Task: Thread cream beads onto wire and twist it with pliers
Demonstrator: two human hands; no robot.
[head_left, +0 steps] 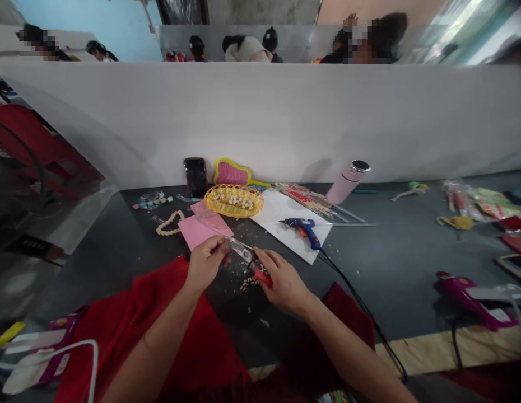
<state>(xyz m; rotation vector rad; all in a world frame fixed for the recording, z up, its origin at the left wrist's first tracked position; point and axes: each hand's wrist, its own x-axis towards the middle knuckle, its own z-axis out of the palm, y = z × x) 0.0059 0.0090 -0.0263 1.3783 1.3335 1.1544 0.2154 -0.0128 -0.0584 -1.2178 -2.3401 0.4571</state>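
Red-handled pliers (242, 253) are gripped in my right hand (283, 280), their metal jaws pointing left toward my other hand. With its fingers pinched together, my left hand (205, 263) holds the end of a thin pale stick (241, 243) that runs along the jaws. Whether the jaws are closed on the stick I cannot tell. Below the pliers, several small pale pieces (250, 284) lie scattered on the dark table (227, 305). Pink paper (193, 230) lies just beyond my left hand. A blue glue gun (305, 226) rests on a white board (281, 224) beyond my right.
A yellow basket (218, 210) holds small pale pieces. Behind stand a phone (196, 176) and a pink bottle (347, 184). A bead loop (170, 224) lies left. The glue gun's black cord (361, 302) crosses the right side. Red cloth (159, 296) covers the near-left edge.
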